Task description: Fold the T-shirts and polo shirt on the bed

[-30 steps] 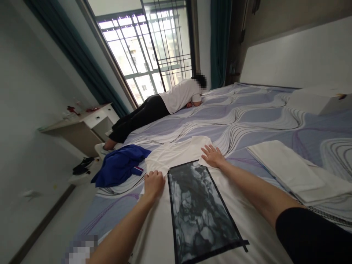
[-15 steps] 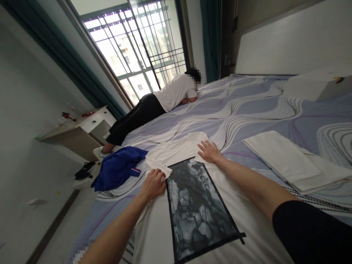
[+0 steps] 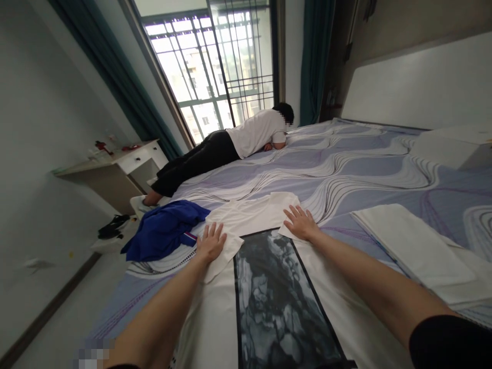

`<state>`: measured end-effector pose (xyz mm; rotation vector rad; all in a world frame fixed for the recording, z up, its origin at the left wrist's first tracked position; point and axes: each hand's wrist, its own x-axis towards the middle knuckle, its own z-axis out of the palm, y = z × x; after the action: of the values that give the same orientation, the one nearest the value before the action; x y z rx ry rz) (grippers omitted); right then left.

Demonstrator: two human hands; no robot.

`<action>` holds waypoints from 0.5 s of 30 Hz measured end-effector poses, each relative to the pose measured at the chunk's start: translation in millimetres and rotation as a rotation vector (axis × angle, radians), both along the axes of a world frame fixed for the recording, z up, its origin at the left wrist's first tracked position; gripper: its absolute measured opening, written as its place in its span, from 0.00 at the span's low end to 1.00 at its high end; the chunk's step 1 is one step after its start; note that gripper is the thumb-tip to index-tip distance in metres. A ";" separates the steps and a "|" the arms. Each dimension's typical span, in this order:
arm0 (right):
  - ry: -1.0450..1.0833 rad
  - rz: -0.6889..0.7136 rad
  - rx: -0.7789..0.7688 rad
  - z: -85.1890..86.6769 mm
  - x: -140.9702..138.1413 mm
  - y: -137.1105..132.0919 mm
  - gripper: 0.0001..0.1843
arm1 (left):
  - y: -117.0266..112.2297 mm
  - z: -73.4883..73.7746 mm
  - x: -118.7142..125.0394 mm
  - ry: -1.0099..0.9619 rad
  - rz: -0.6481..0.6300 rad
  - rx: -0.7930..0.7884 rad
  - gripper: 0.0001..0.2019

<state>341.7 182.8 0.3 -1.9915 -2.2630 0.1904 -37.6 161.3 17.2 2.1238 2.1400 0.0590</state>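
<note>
A white T-shirt [image 3: 215,318] lies spread on the bed, its collar end away from me. A dark grey marbled print with a black border [image 3: 279,297] covers its middle. My left hand [image 3: 211,243] rests flat on the left sleeve, which is folded inward, its fingers spread. On the folded right sleeve lies my right hand [image 3: 301,222], also flat with fingers apart. Neither hand grips anything. The shirt's near end runs out of view at the bottom.
Left of the shirt is a crumpled blue garment [image 3: 165,228]. Folded white cloth [image 3: 418,246] lies to the right, and a white box [image 3: 453,146] behind it. Another person [image 3: 255,136] lies across the patterned bed [image 3: 346,179]'s far side. A desk [image 3: 130,164] stands near the window.
My left hand has gone from curled fingers at the left sleeve's edge to lying flat and spread on it. My right hand stays on the right sleeve. The view has shifted slightly.
</note>
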 end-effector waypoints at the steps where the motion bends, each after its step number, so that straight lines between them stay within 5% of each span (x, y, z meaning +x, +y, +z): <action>1: -0.009 -0.006 -0.013 0.0 0.1 1.6 0.35 | 7.2 1.2 -1.1 -0.009 0.027 -0.005 0.33; 8: -0.036 -0.084 -0.053 -1.0 -5.6 35.5 0.47 | 55.3 1.4 -5.0 -0.032 0.116 0.057 0.34; 15: 0.013 -0.215 0.130 8.3 -27.6 113.9 0.37 | 73.7 -1.7 -11.8 -0.053 0.080 0.112 0.32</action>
<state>314.1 296.8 8.7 -2.1362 -1.9793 0.0348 -49.5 235.0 15.4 2.0693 2.2396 0.2458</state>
